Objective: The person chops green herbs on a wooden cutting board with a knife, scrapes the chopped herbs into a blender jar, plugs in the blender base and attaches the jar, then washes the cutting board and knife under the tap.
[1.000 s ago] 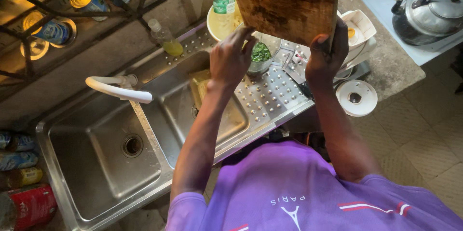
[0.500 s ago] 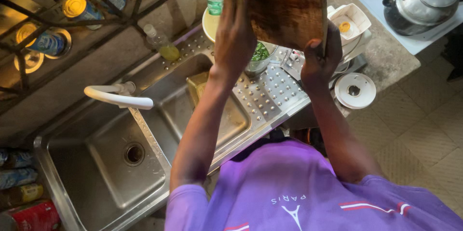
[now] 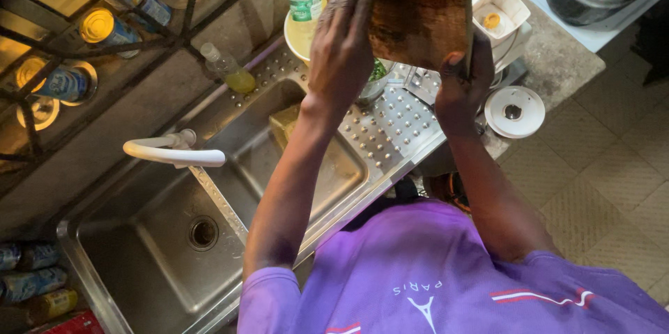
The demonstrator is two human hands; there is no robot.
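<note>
Steel double sink [image 3: 139,264]; barred window [image 3: 42,20], warm light; tiled floor [image 3: 613,160].

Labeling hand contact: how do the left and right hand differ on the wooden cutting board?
The left hand lies flat and open, fingers stretched up the face of the wooden cutting board; the right hand curls around the board's lower right edge in a grip. The left hand sits higher on the board, the right hand lower, at the corner. Both touch the tilted board above the metal container of chopped greens.

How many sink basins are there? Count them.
2. The left basin with a round drain, below the white faucet; the right basin beside the studded drainboard, partly hidden by an arm.
</note>
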